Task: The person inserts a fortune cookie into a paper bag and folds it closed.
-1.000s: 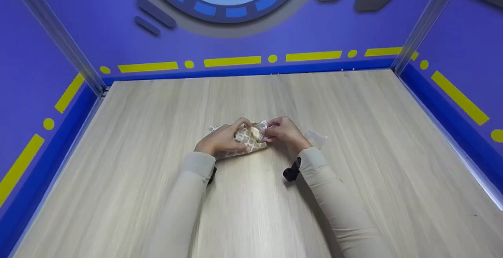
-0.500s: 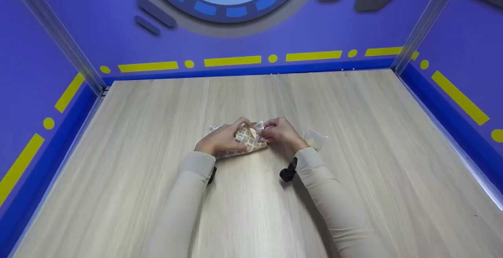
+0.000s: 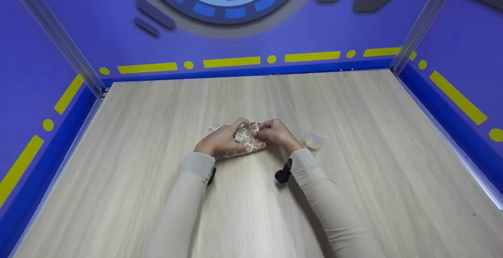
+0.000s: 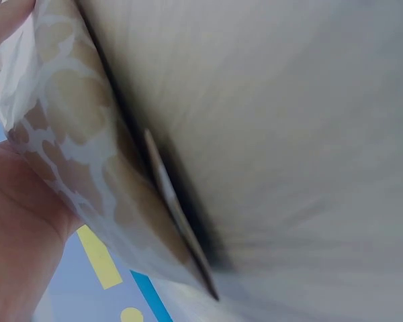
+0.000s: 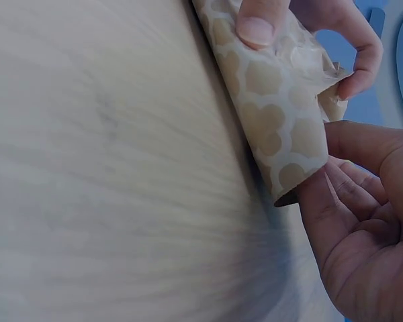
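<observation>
A paper bag (image 3: 243, 135) with a tan-and-white giraffe-like print lies near the middle of the table, its mouth toward the right. My left hand (image 3: 224, 139) grips it from the left, thumb on the near side and fingers over the far side. In the right wrist view the bag (image 5: 265, 100) bends around its open end. At that mouth, my right hand (image 3: 277, 133) pinches a small clear plastic packet (image 3: 254, 128), mostly inside the bag. Fingertips of the right hand reach past the bag's edge and are partly hidden by it.
Another clear plastic packet (image 3: 313, 140) with something pale inside lies on the wooden table (image 3: 373, 163), just right of my right wrist. Blue-purple panels (image 3: 243, 45) with yellow marks stand along the table's back and sides.
My right hand has moved left, pushing the clear plastic packet deeper into the bag's mouth; less of it shows. The left hand keeps its grip. The second packet shows more fully.
</observation>
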